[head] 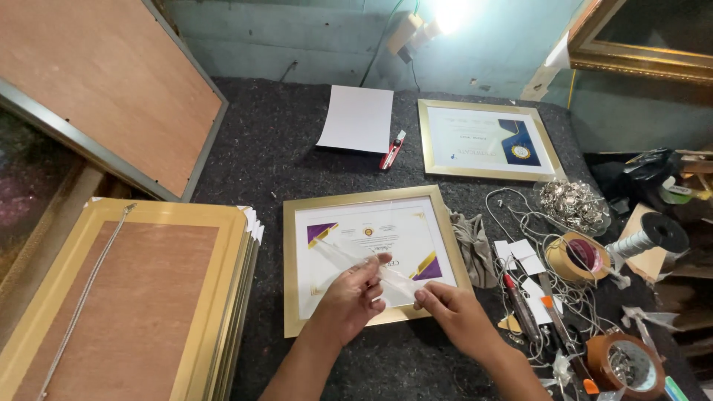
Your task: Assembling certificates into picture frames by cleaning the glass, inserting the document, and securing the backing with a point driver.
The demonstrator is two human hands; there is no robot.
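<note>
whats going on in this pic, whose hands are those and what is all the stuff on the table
There is no machine here. It is one picture from a camera worn on a person's head, looking down at their own two bare hands over a table covered in dark grey felt.

The left hand and right hand together pinch a clear strip, perhaps tape or film, over a gold frame holding a certificate.

To the left lies a stack of frames, backs up. Further back are a second framed certificate, a white sheet and a red cutter. To the right are tape rolls, string, a grey cloth, a dish of metal clips and some tools.
</note>
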